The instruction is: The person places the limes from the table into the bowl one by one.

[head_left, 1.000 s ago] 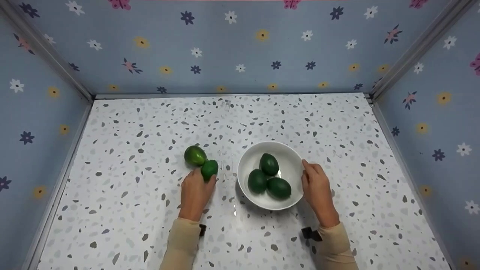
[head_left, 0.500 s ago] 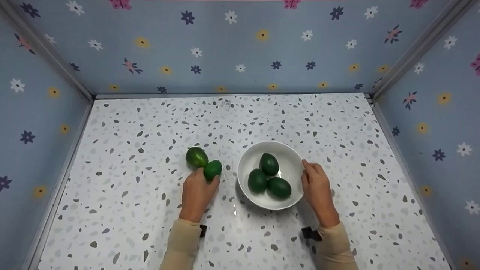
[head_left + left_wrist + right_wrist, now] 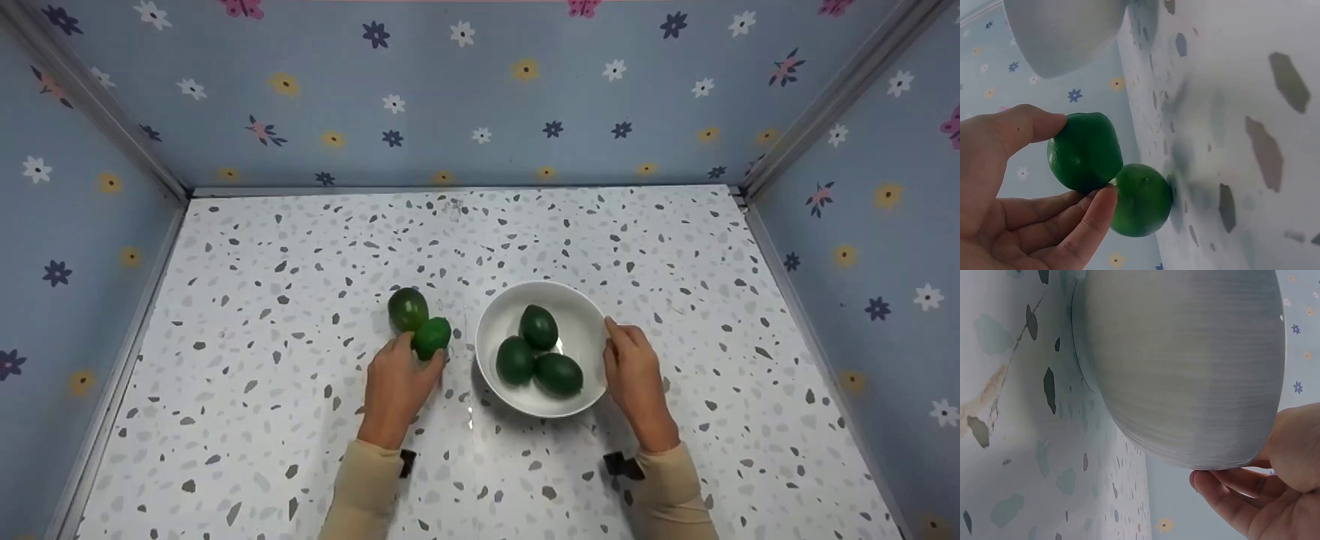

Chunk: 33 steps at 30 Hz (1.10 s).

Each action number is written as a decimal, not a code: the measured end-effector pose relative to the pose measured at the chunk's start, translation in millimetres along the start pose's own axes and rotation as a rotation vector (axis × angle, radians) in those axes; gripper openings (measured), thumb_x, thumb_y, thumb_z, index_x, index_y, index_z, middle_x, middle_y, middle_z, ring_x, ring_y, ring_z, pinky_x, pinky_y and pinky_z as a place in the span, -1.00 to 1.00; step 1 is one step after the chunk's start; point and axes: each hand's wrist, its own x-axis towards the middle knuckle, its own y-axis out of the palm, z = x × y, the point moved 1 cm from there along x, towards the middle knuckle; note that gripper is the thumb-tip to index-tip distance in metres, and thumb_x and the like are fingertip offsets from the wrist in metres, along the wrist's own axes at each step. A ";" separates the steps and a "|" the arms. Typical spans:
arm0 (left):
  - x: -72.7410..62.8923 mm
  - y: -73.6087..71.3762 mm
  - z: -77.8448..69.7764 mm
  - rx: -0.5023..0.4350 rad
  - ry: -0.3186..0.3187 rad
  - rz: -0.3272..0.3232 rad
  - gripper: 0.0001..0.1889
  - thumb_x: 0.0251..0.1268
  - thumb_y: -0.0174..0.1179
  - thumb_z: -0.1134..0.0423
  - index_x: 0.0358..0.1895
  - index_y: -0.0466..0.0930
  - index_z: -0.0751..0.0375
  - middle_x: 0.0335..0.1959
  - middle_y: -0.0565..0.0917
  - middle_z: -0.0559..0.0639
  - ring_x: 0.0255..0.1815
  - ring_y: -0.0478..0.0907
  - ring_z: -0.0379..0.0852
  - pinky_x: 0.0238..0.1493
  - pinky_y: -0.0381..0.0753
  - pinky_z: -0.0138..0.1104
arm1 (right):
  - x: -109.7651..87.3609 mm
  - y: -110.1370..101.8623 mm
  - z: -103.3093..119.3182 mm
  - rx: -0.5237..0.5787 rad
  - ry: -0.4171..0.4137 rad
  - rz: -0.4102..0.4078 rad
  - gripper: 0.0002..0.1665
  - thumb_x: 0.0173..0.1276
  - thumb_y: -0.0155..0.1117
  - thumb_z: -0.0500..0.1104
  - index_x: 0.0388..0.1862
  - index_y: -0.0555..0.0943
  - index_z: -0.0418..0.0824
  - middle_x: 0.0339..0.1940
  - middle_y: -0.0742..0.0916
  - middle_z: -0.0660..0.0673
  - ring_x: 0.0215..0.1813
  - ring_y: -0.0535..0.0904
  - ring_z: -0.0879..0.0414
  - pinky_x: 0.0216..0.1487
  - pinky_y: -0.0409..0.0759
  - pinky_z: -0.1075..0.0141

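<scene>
My left hand (image 3: 397, 382) pinches a bright green lime (image 3: 433, 338) between thumb and fingers. In the left wrist view this lime (image 3: 1085, 152) appears raised off the tabletop. A second, mottled green fruit (image 3: 409, 309), probably also a lime, lies just behind and touches or nearly touches it; in the left wrist view that fruit (image 3: 1141, 200) rests on the table. To the right stands a white bowl (image 3: 589, 330) with three dark green oval fruits (image 3: 515, 361) inside. My right hand (image 3: 636, 379) holds the bowl's right rim, thumb and fingers on either side of its edge.
The white speckled tabletop (image 3: 262, 360) is bounded by blue flowered panels (image 3: 465, 90) at the back and both sides. A narrow strip of table separates the held lime from the bowl. Black straps sit at both wrists.
My left hand has shifted slightly right with the pinched lime, toward the bowl. The mottled fruit behind has moved right along with it. The right hand and bowl have stayed put.
</scene>
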 end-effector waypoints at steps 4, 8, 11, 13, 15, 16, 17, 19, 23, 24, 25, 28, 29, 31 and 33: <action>-2.4 -4.7 -6.8 -0.017 0.037 -0.023 -0.50 0.21 0.38 0.08 0.02 0.62 0.49 -0.33 0.64 0.19 -0.38 0.57 0.05 -0.32 0.58 -0.11 | 0.6 -1.0 0.7 0.002 0.011 0.008 -0.58 0.29 0.23 -0.57 0.16 0.59 -0.51 -0.20 0.64 -0.35 -0.18 0.67 -0.16 -0.25 0.67 0.07; -5.0 -9.2 -13.6 -0.030 0.084 -0.050 -0.52 0.21 0.39 0.12 0.02 0.62 0.49 -0.32 0.66 0.23 -0.35 0.61 0.07 -0.30 0.60 -0.08 | 1.5 -1.7 1.3 0.000 0.020 0.015 -0.58 0.31 0.23 -0.55 0.17 0.59 -0.51 -0.20 0.64 -0.36 -0.18 0.66 -0.16 -0.24 0.67 0.07; -7.2 -12.3 -19.2 -0.037 0.104 -0.060 -0.53 0.21 0.40 0.11 0.00 0.62 0.47 -0.32 0.65 0.22 -0.34 0.62 0.08 -0.29 0.61 -0.07 | 1.5 -1.5 1.2 -0.005 0.016 0.018 -0.58 0.31 0.23 -0.55 0.17 0.59 -0.51 -0.20 0.63 -0.36 -0.18 0.66 -0.16 -0.24 0.67 0.06; -8.8 -14.1 -22.6 -0.041 0.113 -0.065 -0.54 0.21 0.40 0.11 -0.01 0.63 0.46 -0.33 0.65 0.22 -0.34 0.62 0.09 -0.29 0.61 -0.07 | 1.1 -1.4 1.2 -0.007 0.014 0.017 -0.58 0.31 0.23 -0.55 0.17 0.59 -0.51 -0.20 0.64 -0.36 -0.18 0.66 -0.17 -0.24 0.67 0.06; -10.3 -15.1 -25.4 -0.043 0.132 -0.074 -0.54 0.20 0.40 0.11 -0.02 0.63 0.46 -0.33 0.66 0.22 -0.35 0.62 0.08 -0.30 0.61 -0.08 | 0.5 -1.2 1.0 -0.008 0.010 0.015 -0.58 0.31 0.23 -0.55 0.16 0.59 -0.51 -0.20 0.63 -0.36 -0.19 0.66 -0.16 -0.25 0.67 0.06; -11.0 -15.5 -26.4 -0.043 0.140 -0.078 -0.55 0.20 0.40 0.11 -0.02 0.63 0.46 -0.33 0.66 0.22 -0.34 0.62 0.08 -0.29 0.61 -0.09 | 0.1 -0.9 0.8 -0.008 0.005 0.012 -0.58 0.31 0.23 -0.56 0.16 0.59 -0.51 -0.20 0.63 -0.36 -0.19 0.66 -0.16 -0.26 0.67 0.06; -11.7 -15.8 -27.3 -0.043 0.148 -0.081 -0.55 0.20 0.40 0.12 -0.02 0.63 0.46 -0.33 0.66 0.22 -0.34 0.62 0.08 -0.28 0.62 -0.09 | -0.2 -0.7 0.5 -0.006 0.000 0.009 -0.58 0.30 0.24 -0.56 0.16 0.59 -0.51 -0.20 0.63 -0.35 -0.19 0.66 -0.16 -0.27 0.67 0.06; -12.9 -16.3 -29.0 -0.047 0.170 -0.090 -0.55 0.19 0.40 0.12 -0.03 0.63 0.46 -0.32 0.67 0.23 -0.33 0.62 0.08 -0.27 0.62 -0.09 | -0.6 -0.2 0.1 -0.003 -0.008 0.002 -0.58 0.30 0.24 -0.56 0.15 0.60 -0.51 -0.21 0.63 -0.35 -0.20 0.66 -0.16 -0.28 0.67 0.06; -15.4 -16.9 -33.3 -0.049 0.208 -0.105 -0.55 0.18 0.41 0.11 -0.04 0.63 0.45 -0.32 0.67 0.21 -0.32 0.63 0.09 -0.26 0.62 -0.09 | -0.9 0.4 -0.4 -0.001 -0.013 0.000 -0.57 0.28 0.24 -0.58 0.15 0.60 -0.51 -0.21 0.63 -0.34 -0.22 0.66 -0.15 -0.31 0.67 0.07; -16.0 -16.8 -34.5 -0.049 0.220 -0.108 -0.55 0.18 0.41 0.11 -0.04 0.63 0.44 -0.32 0.67 0.21 -0.32 0.62 0.09 -0.27 0.62 -0.10 | -0.8 0.1 -0.1 -0.001 -0.010 0.002 -0.57 0.28 0.24 -0.58 0.15 0.60 -0.51 -0.21 0.63 -0.34 -0.22 0.66 -0.15 -0.31 0.67 0.07; -16.6 -16.6 -35.7 -0.048 0.230 -0.112 -0.55 0.17 0.42 0.11 -0.05 0.63 0.44 -0.33 0.67 0.20 -0.33 0.62 0.09 -0.28 0.61 -0.10 | -0.7 -0.3 0.3 -0.002 -0.005 0.004 -0.57 0.28 0.24 -0.57 0.15 0.60 -0.51 -0.21 0.63 -0.34 -0.22 0.67 -0.15 -0.30 0.67 0.07; -17.7 -16.1 -39.4 -0.051 0.258 -0.113 -0.55 0.15 0.43 0.12 -0.05 0.63 0.43 -0.35 0.67 0.19 -0.36 0.60 0.08 -0.31 0.60 -0.11 | -0.3 -1.0 1.2 -0.003 0.005 0.007 -0.58 0.30 0.24 -0.56 0.16 0.60 -0.50 -0.20 0.63 -0.34 -0.21 0.67 -0.14 -0.29 0.67 0.08; -17.9 -15.8 -40.7 -0.054 0.267 -0.112 -0.55 0.15 0.43 0.12 -0.05 0.63 0.43 -0.35 0.67 0.18 -0.36 0.59 0.07 -0.32 0.59 -0.11 | -0.2 -1.3 1.5 -0.003 0.008 0.007 -0.58 0.30 0.24 -0.55 0.16 0.60 -0.50 -0.20 0.63 -0.34 -0.21 0.67 -0.14 -0.29 0.67 0.08; -18.1 -15.0 -43.1 -0.061 0.282 -0.110 -0.57 0.15 0.43 0.12 -0.06 0.63 0.41 -0.36 0.66 0.16 -0.37 0.59 0.04 -0.33 0.59 -0.12 | -0.2 -1.4 1.7 -0.004 0.011 0.009 -0.58 0.31 0.24 -0.55 0.16 0.60 -0.50 -0.20 0.64 -0.34 -0.20 0.66 -0.14 -0.28 0.67 0.08; -18.6 -14.2 -45.3 -0.059 0.299 -0.110 -0.57 0.15 0.43 0.12 -0.06 0.64 0.41 -0.36 0.66 0.16 -0.36 0.60 0.03 -0.32 0.59 -0.13 | -0.4 -1.1 1.6 -0.002 0.013 0.011 -0.58 0.31 0.24 -0.55 0.16 0.60 -0.49 -0.20 0.64 -0.34 -0.20 0.66 -0.14 -0.28 0.67 0.07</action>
